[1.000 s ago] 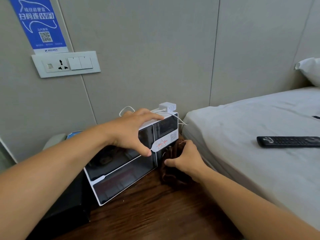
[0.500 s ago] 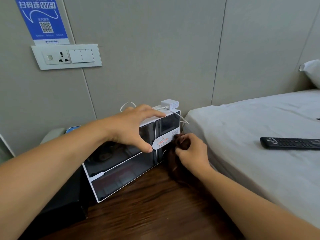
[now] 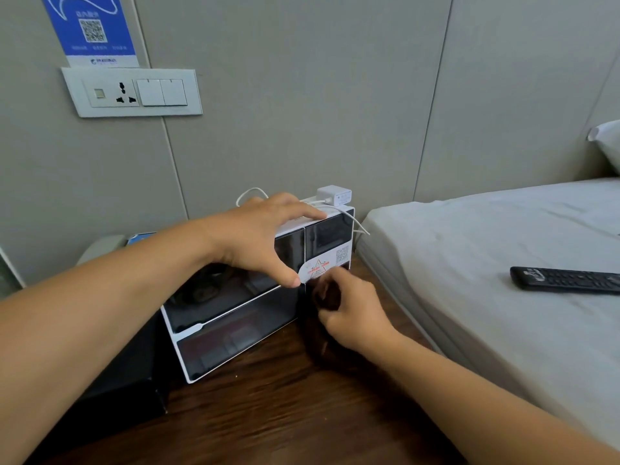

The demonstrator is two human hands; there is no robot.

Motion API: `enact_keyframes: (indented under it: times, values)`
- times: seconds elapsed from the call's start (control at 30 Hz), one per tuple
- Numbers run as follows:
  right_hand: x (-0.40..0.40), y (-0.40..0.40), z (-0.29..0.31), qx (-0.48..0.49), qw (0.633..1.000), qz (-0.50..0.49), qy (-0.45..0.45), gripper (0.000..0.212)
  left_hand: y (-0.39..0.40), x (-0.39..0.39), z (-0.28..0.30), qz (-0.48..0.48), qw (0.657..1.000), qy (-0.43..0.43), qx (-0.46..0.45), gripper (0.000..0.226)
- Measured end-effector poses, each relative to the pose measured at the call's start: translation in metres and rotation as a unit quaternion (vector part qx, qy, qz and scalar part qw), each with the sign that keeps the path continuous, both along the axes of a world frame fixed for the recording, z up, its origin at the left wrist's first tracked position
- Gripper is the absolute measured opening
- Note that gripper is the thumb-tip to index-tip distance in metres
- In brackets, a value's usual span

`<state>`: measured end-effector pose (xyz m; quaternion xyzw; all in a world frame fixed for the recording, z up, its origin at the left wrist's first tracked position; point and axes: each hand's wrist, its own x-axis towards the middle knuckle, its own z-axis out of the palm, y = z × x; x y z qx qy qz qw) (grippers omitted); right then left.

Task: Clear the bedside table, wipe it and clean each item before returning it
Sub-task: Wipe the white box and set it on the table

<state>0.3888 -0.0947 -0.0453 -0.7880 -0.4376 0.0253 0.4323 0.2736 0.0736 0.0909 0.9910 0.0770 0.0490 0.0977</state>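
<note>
Right hand (image 3: 355, 313) now higher, brown cloth (image 3: 323, 293) in its grip against dark-windowed box (image 3: 235, 317); left hand (image 3: 261, 236) grasping box top.

Two hands (image 3: 258, 236), one box (image 3: 235, 317), one remote (image 3: 567, 280), one charger (image 3: 333, 195)
</note>
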Motion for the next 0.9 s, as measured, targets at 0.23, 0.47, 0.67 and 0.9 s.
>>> enact_keyframes:
  times: [0.23, 0.47, 0.67, 0.9]
  values:
    - [0.029, -0.003, 0.008, -0.017, 0.993, -0.113, 0.037, 0.024, -0.001, 0.000, 0.000, 0.001, 1.000, 0.002, 0.005, 0.107]
    - [0.003, -0.001, 0.002, -0.041, 0.998, 0.036, -0.036, 0.026, 0.000, 0.001, 0.000, 0.003, 1.000, -0.007, 0.004, 0.103]
    - [0.017, 0.001, 0.007, -0.026, 0.992, -0.127, 0.012, 0.022, -0.003, 0.002, 0.000, 0.002, 1.000, -0.017, 0.006, 0.102]
    - [-0.006, 0.003, 0.003, -0.052, 0.998, 0.013, -0.028, 0.024, -0.004, 0.000, 0.001, 0.005, 1.000, -0.018, 0.002, 0.101]
